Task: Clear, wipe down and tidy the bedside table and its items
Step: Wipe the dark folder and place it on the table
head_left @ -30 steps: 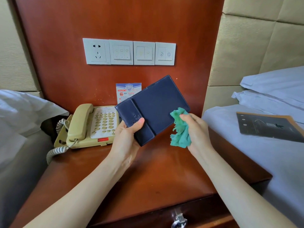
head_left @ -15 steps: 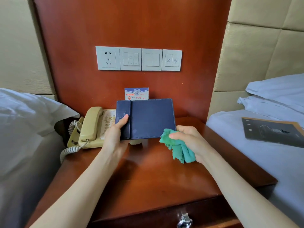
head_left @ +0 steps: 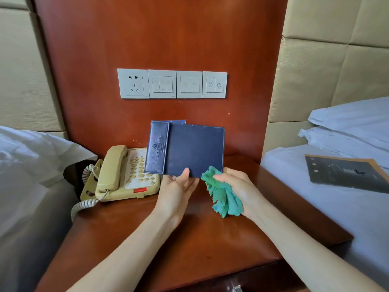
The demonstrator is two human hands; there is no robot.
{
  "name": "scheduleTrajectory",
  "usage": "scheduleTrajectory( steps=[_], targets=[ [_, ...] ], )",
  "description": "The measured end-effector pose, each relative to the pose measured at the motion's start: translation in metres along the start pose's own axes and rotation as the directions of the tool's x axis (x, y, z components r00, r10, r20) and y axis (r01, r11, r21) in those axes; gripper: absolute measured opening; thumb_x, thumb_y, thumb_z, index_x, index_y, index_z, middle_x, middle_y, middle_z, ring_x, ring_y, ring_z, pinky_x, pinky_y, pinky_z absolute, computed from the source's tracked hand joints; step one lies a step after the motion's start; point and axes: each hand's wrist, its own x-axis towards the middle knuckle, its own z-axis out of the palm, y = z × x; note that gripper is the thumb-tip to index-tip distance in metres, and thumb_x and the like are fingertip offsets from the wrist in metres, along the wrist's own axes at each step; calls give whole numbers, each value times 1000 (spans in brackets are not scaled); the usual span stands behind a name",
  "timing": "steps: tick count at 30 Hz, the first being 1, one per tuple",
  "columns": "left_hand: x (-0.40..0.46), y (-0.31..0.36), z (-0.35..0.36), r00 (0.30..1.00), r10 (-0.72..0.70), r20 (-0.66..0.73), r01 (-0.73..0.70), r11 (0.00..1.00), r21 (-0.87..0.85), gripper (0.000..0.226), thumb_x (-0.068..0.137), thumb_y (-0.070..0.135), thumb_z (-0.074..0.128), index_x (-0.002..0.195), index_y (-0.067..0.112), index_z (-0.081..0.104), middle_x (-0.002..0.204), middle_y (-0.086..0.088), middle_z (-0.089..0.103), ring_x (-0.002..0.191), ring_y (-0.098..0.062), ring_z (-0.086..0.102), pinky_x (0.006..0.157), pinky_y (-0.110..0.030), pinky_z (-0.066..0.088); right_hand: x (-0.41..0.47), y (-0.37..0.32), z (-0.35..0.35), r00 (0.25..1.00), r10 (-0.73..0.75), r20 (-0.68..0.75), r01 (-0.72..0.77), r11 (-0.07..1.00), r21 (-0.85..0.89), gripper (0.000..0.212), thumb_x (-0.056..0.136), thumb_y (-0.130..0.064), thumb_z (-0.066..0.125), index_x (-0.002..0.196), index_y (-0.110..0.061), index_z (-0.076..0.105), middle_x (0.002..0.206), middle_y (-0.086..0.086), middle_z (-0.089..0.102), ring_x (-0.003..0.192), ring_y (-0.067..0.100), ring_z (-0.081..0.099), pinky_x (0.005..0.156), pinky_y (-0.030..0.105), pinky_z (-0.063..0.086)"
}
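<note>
**Folder held upright, cloth bunched at its lower corner**

While the navy folder (head_left: 195, 150) is held upright above the back of the table (head_left: 189, 239), just in front of the wooden wall panel (head_left: 157, 39), its lower edge is pinched by the left hand (head_left: 179, 190), thumb on the front face and fingers behind. The green cloth (head_left: 223, 194) is bunched in the closed grip of the right hand (head_left: 237, 186), just beside the folder's lower right corner; whether cloth and cover touch cannot be told. A cream telephone (head_left: 122, 173) is seen on the table to the left, partly behind the folder, and a small card (head_left: 179, 122) shows just above the folder's top edge.

The step in hand is judged to be the wiping of the folder itself, or its return to a place against the panel. A steady left-hand pinch would be needed next, so that the cover is not tipped against the telephone, and the cloth would have to be carried flat across the face. The tabletop and the telephone may yet need to be wiped.
</note>
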Motion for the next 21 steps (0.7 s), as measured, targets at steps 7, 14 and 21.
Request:
scheduleTrajectory(
  steps=[7,14,21],
  targets=[
    [-9,14,1,986,165,24,-165,943,290,29,101,7,44,129,15,43,124,-8,63,102,-20,70,87,-39,57,-6,0,1,989,-86,123,106,981,-162,23,74,-22,73,97,-24,73,98,8,74,90,27,71,69,40,58],
    [-6,26,-7,973,218,72,-226,863,451,29,103,10,39,131,15,46,126,-1,63,100,-14,68,70,-28,59,-7,-11,-13,975,-209,-79,206,977,-44,12,80,-17,71,68,-15,68,64,4,65,55,16,61,47,28,49],
    [9,29,-16,964,261,-59,-207,866,455,23,103,24,39,116,26,58,113,8,68,108,-17,63,89,-37,54,-7,-8,-14,980,-192,-49,184,975,-126,12,84,-16,67,74,-13,72,70,9,68,62,20,65,51,28,51]
  ],
)
